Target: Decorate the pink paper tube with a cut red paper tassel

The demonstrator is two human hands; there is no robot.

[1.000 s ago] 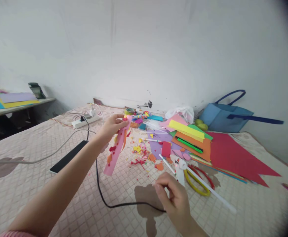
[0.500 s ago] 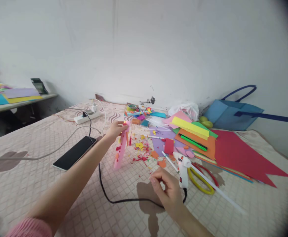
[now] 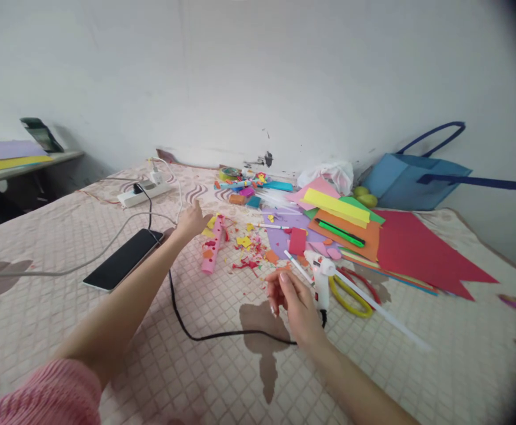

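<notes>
A pink decorated strip (image 3: 212,251) with small red and orange pieces lies on the patterned cloth. Just left of its upper end is my left hand (image 3: 192,222), empty, its fingers apart. My right hand (image 3: 293,300) hovers over the cloth near the front, fingers loosely curled but apart, nothing visible in them. Beside it on the right lies a white glue gun (image 3: 321,277) with a long clear glue stick. Yellow and red scissors (image 3: 352,298) are next to the gun. Small red and yellow scraps (image 3: 247,264) are scattered between the strip and the gun.
At the left lie a black phone (image 3: 124,260) and a white power strip (image 3: 145,193), with cables crossing the cloth. Coloured sheets (image 3: 421,254) and a green pen (image 3: 341,233) are at the right. A blue bag (image 3: 419,183) stands by the wall.
My left hand has let go of the pink strip, which now lies on the cloth, and has moved left of it. My right hand's fingers have opened a little. The view has shifted slightly.
</notes>
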